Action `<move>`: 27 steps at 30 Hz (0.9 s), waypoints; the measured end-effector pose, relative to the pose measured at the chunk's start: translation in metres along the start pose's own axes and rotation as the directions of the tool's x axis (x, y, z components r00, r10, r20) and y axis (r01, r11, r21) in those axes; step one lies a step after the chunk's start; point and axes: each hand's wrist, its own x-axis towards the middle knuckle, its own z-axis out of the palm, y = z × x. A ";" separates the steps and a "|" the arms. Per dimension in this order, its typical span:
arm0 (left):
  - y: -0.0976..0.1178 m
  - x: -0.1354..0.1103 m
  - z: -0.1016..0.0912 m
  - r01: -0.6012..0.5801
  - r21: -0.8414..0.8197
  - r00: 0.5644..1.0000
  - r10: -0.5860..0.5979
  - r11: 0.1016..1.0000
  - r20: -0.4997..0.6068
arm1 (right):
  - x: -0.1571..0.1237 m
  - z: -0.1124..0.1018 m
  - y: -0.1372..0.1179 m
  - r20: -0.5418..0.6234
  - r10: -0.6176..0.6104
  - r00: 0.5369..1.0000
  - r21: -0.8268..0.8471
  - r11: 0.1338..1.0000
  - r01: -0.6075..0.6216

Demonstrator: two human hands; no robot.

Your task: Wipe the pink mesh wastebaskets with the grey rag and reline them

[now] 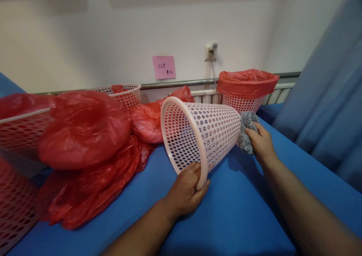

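A pink perforated plastic basket [210,129] lies on its side on the blue surface [243,214], its mouth turned toward me and to the left. My left hand [186,190] grips the lower rim of the basket, fingers curled inside and thumb outside. My right hand [261,142] presses a grey fluffy cloth [246,133] against the basket's bottom end; the fingers are closed on the cloth.
Red plastic bags [85,135] lie heaped at the left, over and beside other pink baskets [17,131]. A basket lined with a red bag [246,88] stands at the back right. A blue curtain [333,97] hangs at the right. A pink note [164,67] is stuck on the wall.
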 end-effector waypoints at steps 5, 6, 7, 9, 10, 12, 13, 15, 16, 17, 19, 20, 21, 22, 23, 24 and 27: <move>-0.002 0.001 0.000 0.068 0.011 0.998 -0.068 0.998 -0.005 | -0.060 0.009 -0.048 0.317 -0.588 0.744 -0.004 0.784 0.621; -0.002 0.001 0.001 0.062 0.001 0.998 -0.062 0.998 0.003 | -0.074 0.009 -0.059 0.374 -0.666 0.646 0.068 0.714 0.697; -0.001 0.001 0.001 0.050 -0.012 0.999 -0.050 0.999 0.011 | -0.086 0.008 -0.069 0.406 -0.722 0.560 0.140 0.655 0.743; 0.000 0.002 0.002 0.020 -0.042 0.999 -0.019 0.999 0.031 | -0.104 0.006 -0.081 0.419 -0.794 0.441 0.252 0.569 0.783; 0.000 0.002 0.002 0.008 -0.054 0.999 -0.006 0.999 0.039 | -0.108 0.006 -0.083 0.417 -0.812 0.407 0.278 0.541 0.794; 0.000 0.002 0.002 0.004 -0.061 0.999 -0.001 0.998 0.043 | -0.104 0.007 -0.078 0.398 -0.815 0.421 0.234 0.534 0.812; -0.001 0.003 0.002 0.012 -0.058 0.999 -0.010 0.998 0.039 | -0.097 0.008 -0.073 0.375 -0.798 0.471 0.169 0.559 0.812; -0.004 0.003 0.002 0.040 -0.040 0.999 -0.038 0.998 0.031 | -0.074 0.009 -0.056 0.287 -0.711 0.643 -0.014 0.668 0.744; -0.006 0.003 0.002 0.049 -0.027 0.998 -0.048 0.998 0.038 | -0.060 0.009 -0.046 0.218 -0.632 0.743 -0.106 0.742 0.662; -0.009 0.003 0.002 0.049 -0.013 0.998 -0.048 0.999 0.048 | -0.045 0.007 -0.036 0.144 -0.533 0.834 -0.180 0.814 0.552; -0.014 0.002 0.001 0.027 0.008 0.997 -0.027 1.000 0.077 | -0.018 0.003 -0.017 0.016 -0.284 0.959 -0.248 0.928 0.279; -0.016 0.001 0.001 0.011 0.013 0.996 -0.012 1.000 0.086 | -0.006 0.001 -0.009 -0.021 -0.154 0.988 -0.244 0.959 0.145; -0.018 0.001 0.002 -0.003 0.015 0.996 0.001 1.000 0.094 | 0.002 -0.001 -0.003 -0.036 -0.044 0.998 -0.226 0.973 0.035; -0.020 0.001 0.002 -0.008 0.015 0.995 0.007 1.000 0.099 | 0.007 -0.003 0.001 -0.033 0.025 0.999 -0.208 0.978 -0.031; -0.022 0.000 0.002 -0.004 0.014 0.995 0.003 1.000 0.104 | 0.008 -0.003 0.002 -0.021 0.033 0.999 -0.198 0.980 -0.037; -0.023 0.001 0.003 0.006 0.011 0.994 -0.007 1.000 0.108 | 0.006 -0.002 0.000 0.003 -0.024 1.000 -0.199 0.980 0.024; -0.026 0.003 0.005 0.053 -0.007 0.994 -0.052 0.999 0.093 | -0.020 0.004 -0.020 0.181 -0.411 0.894 -0.190 0.877 0.441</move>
